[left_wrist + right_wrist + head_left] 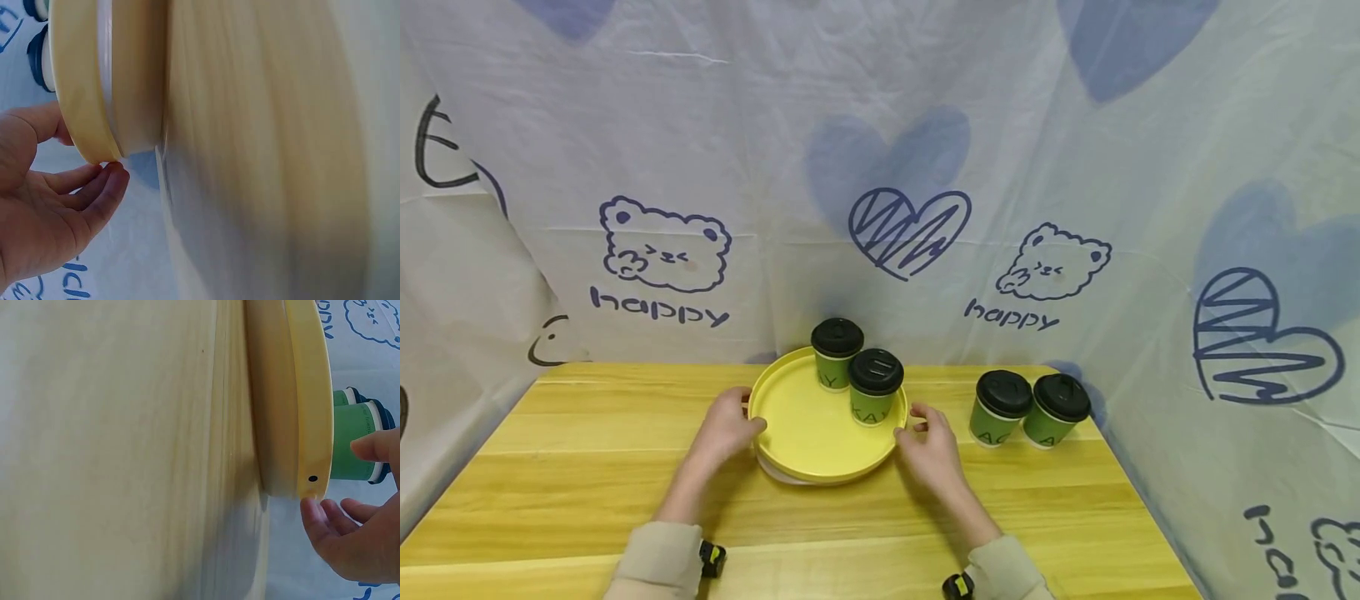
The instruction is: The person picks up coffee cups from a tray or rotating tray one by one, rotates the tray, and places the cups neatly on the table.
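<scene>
A round yellow tray [805,442] with a raised rim rests on a paler round base [782,475] at the table's far side. Two green paper cups with black lids stand on it: a rear cup [832,371] and a front cup [872,407], close together toward the right. My left hand [726,427] grips the tray's left edge, thumb over the rim and fingertips against its outer side. At the right edge is my right hand [934,450], fingertips right at the rim. Its thumb [372,447] stands apart from the rim, overlapping a cup in the right wrist view.
Right of the tray, two more lidded green cups, a left one [996,429] and a right one [1051,429], stand side by side on the wooden table [820,542]. A printed cloth [760,167] hangs behind the table and along its sides.
</scene>
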Demonstrator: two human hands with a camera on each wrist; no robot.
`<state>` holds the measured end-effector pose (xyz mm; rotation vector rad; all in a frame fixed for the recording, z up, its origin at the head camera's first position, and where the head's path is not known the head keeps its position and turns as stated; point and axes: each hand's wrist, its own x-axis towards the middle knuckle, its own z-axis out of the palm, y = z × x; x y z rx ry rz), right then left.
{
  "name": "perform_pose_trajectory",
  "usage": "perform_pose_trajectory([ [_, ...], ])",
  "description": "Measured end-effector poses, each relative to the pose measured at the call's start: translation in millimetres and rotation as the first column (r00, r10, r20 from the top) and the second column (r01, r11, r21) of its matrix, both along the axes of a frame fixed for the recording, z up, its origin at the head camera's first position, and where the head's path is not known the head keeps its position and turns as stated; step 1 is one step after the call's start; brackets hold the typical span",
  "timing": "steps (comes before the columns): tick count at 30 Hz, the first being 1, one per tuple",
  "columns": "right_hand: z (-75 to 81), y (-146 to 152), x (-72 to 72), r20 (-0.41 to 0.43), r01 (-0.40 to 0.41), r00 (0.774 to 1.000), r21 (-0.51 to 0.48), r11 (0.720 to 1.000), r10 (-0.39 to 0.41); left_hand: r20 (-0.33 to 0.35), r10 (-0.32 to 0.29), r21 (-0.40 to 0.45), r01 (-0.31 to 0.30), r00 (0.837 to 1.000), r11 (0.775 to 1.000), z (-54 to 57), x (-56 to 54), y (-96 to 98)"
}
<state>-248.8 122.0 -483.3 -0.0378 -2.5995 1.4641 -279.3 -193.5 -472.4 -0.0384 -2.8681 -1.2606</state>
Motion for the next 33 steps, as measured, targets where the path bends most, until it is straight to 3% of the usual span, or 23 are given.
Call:
perform_pose_trajectory([
  [4,3.0,-2.1,-0.6,-0.035,-0.018,0.999,-0.032,0.999,0.016,-0.043,-0.027,-0.14,0.021,0.999,0.99,-0.6,-2.7,-1.8],
  [8,5.4,-4.9,-2.7,-0.059,-0.043,0.997,-0.052,0.998,0.04,-0.033,-0.058,-0.251,0.048,0.998,0.967,1.9,-3.6,-4.0],
  [17,6.6,-9.8,-6.4,-0.097,-0.089,0.992,-0.09,0.992,0.08,-0.041,-0.164,-0.504,0.121,0.986,0.855,5.4,-6.2,-9.2],
  [26,1.9,-13.4,-14.4,-0.118,-0.114,0.988,-0.108,0.988,0.101,-0.108,-0.265,-0.654,0.132,0.958,0.745,2.0,-12.1,-12.4],
  [29,1.3,-14.6,-15.9,-0.119,-0.116,0.988,-0.103,0.988,0.103,-0.12,-0.277,-0.673,0.127,0.953,0.728,1.3,-13.2,-13.4],
  [33,0.6,-17.5,-18.8,-0.125,-0.112,0.987,-0.103,0.988,0.099,-0.123,-0.275,-0.678,0.121,0.954,0.725,0.9,-12.4,-13.8],
])
